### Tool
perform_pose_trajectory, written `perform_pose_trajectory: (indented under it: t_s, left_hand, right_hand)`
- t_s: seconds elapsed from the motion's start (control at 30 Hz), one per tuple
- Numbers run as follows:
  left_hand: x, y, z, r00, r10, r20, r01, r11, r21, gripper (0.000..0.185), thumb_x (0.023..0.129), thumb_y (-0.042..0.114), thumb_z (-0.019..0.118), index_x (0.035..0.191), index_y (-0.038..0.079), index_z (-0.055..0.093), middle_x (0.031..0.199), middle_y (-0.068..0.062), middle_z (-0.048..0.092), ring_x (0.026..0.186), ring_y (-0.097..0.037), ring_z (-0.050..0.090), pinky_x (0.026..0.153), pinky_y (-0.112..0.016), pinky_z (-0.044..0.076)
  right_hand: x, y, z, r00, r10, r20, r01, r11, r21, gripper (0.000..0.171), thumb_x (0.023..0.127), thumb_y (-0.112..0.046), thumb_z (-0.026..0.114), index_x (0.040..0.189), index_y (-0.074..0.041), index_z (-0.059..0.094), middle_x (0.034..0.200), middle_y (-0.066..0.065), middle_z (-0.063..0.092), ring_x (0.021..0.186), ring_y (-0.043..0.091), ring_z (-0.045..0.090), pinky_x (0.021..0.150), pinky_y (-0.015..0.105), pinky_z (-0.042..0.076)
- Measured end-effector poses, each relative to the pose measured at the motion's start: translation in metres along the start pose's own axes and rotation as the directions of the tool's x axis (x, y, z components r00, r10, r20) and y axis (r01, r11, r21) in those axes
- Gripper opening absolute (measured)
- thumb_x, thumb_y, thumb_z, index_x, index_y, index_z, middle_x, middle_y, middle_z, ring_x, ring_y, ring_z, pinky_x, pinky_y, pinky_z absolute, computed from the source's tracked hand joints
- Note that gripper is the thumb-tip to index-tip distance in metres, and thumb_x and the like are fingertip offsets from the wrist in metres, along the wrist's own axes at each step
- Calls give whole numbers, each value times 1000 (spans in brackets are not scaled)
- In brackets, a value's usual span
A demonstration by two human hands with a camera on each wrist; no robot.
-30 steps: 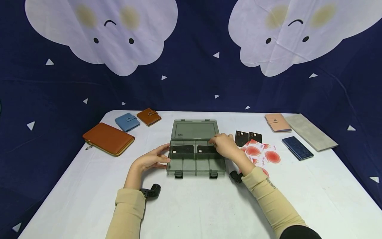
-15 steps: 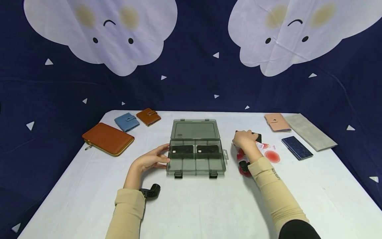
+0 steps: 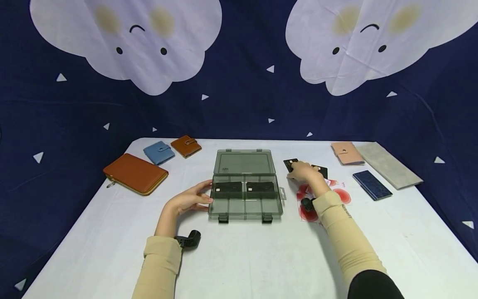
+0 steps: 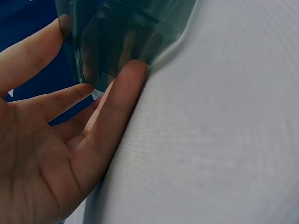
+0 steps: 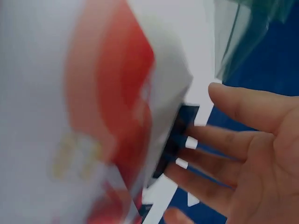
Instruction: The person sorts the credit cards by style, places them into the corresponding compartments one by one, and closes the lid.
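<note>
My left hand [image 3: 189, 199] touches the left side of a translucent green compartment box [image 3: 244, 162], its fingers spread along the wall in the left wrist view. The box's lid is raised back. Black cards lie in two of its upper compartments, a left card [image 3: 228, 189] and a right card [image 3: 260, 189]. Right of the box, my right hand [image 3: 305, 172] rests its fingertips on a loose black card [image 3: 289, 164]; in the right wrist view those fingers are straight, the thumb apart from the card. Another black card [image 3: 322, 171] lies partly behind this hand.
White cards with red circles [image 3: 309, 215] lie under my right forearm. At the right are a pink wallet [image 3: 346, 153], a long grey wallet [image 3: 390, 166] and a navy wallet [image 3: 372, 185]. At the left are a brown zip wallet [image 3: 135, 173], a blue wallet [image 3: 159, 153] and a small brown wallet [image 3: 186, 146].
My right hand has left the box's upper right compartment and gone to the loose black cards, where one card has shifted left and back under its fingers. The left hand stays at the box.
</note>
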State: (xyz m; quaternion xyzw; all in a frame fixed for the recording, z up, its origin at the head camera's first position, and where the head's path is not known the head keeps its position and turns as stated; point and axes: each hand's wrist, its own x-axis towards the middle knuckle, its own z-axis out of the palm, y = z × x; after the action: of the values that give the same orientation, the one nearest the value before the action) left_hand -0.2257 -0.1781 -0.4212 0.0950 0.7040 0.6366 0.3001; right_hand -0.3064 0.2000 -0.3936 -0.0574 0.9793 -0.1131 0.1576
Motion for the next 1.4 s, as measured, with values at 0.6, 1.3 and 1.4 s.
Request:
perform_pose_trajectory:
  t_s: [0.6,1.3,1.4]
  left_hand:
    - [-1,2,2,1000,-6,-6,6,1000,-3,83,85,2,59,148,3,6,152,-21,6,90,-13,54,92,-46,47]
    - [-1,0,0,1000,-15,-3,15,1000,-3,81,86,1,57,149,5,6,153,-20,5,87,-11,55,93,-45,47]
    - [-1,1,0,1000,-20,-3,20,1000,-2,81,87,1,57,149,5,6,153,-21,6,87,-11,55,93,-45,47]
  right_hand:
    - [94,81,33,976,204,71,-214,961,173,110,59,-55,79,126,17,30,105,28,48,82,36,51,70,46,47]
    - [13,-16,-24,930,26,-367,167,858,486,30,84,-11,56,112,-2,54,105,21,61,93,31,56,78,40,46]
    - [-4,-44,-28,921,-65,-384,274,809,520,26,85,-5,53,110,0,55,99,21,59,85,29,54,67,35,45]
